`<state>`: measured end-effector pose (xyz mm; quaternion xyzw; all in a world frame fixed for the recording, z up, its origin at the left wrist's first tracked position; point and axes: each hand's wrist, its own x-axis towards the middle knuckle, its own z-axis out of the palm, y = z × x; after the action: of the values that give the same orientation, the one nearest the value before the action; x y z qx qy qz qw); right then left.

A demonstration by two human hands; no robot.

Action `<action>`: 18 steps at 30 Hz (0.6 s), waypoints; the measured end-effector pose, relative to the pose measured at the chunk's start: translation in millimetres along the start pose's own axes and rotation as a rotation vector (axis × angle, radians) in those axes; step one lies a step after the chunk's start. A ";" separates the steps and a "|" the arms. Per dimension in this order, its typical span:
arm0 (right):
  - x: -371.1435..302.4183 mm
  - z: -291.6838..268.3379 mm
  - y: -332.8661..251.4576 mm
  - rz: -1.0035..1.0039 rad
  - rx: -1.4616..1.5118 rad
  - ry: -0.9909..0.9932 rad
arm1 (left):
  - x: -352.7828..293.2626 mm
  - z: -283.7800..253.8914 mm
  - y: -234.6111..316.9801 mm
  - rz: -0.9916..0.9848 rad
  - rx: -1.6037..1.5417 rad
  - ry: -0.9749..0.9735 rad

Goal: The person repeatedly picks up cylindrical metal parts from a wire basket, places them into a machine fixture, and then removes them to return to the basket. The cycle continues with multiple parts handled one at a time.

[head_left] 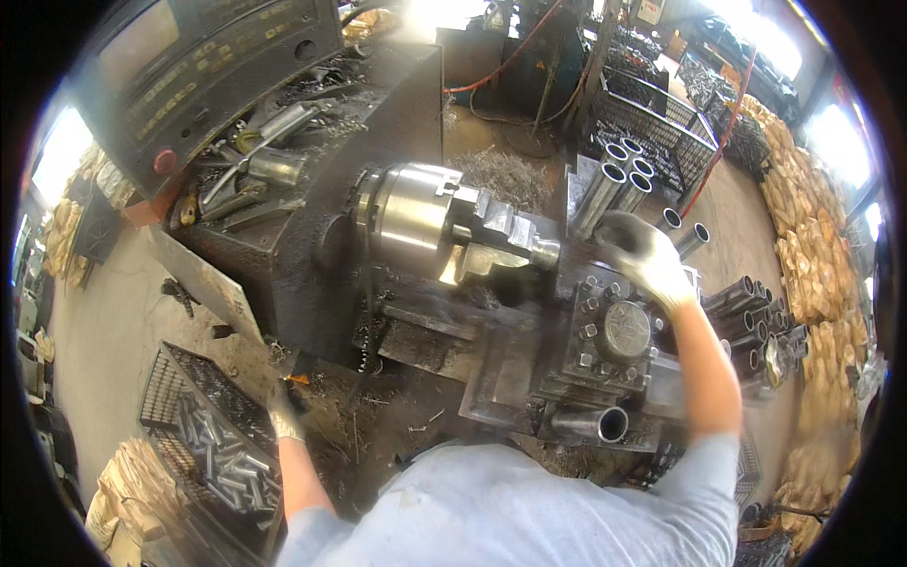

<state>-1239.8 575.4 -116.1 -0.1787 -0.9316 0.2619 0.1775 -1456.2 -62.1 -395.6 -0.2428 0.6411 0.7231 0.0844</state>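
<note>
My right hand (642, 253), in a pale glove with dark, soiled fingers, reaches over the lathe beside a group of upright steel tubes (601, 197). Motion smears its fingers, and whether it touches a tube is unclear. To its left is the shiny lathe chuck (413, 222), its stepped jaws (501, 227) pointing right; a short bright round end (545, 253) shows at their tip. Just in front of that hand sits the square tool post (619, 331) with its bolts. My left hand (283, 411), also gloved, hangs low by a mesh crate; its dark fingers are indistinct.
Short metal pieces (227, 463) fill the crate (165, 387) at lower left. A tube (605, 423) lies by the tool post; more tubes (746, 321) are stacked at right. A control panel (189, 76) stands upper left, above tools (274, 165). Tan sacks (808, 246) line the right side.
</note>
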 end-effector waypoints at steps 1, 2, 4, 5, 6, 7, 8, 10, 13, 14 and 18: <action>-34.7 -18.8 -13.4 0.087 0.118 0.085 | -13.7 6.4 11.9 0.317 0.238 0.122; -66.9 -27.9 -25.3 0.136 0.095 0.221 | -32.7 16.6 23.7 0.592 0.519 0.349; -129.7 -34.9 -39.4 0.288 0.137 0.416 | -54.4 42.8 84.1 1.112 0.762 0.553; -159.2 -30.2 -43.4 0.356 0.323 0.525 | -68.5 56.3 119.2 1.469 0.672 0.445; -175.3 -19.8 -41.2 0.309 0.117 0.674 | -79.3 75.2 155.7 1.658 0.675 0.448; -200.7 -13.3 -42.2 0.234 0.162 0.682 | -84.2 95.1 198.4 1.796 0.605 0.270; -216.8 -5.5 -40.0 0.344 0.184 0.716 | -87.8 116.5 235.1 1.788 0.789 0.290; -251.7 9.5 -40.7 0.444 0.497 0.763 | -74.9 170.0 300.3 1.720 0.800 0.229; -282.3 24.0 -43.4 0.504 0.496 0.695 | -34.1 221.4 375.1 1.313 1.241 0.268; -293.1 25.3 -47.4 0.509 0.435 0.676 | -21.5 234.7 393.3 1.115 1.399 0.277; -322.7 23.9 -60.8 0.445 0.329 0.661 | -21.1 243.0 413.1 1.065 1.450 0.266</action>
<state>-982.8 379.3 -178.2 -0.4189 -0.7093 0.3675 0.4316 -1676.0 109.5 -5.2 0.1167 0.9707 0.0518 -0.2036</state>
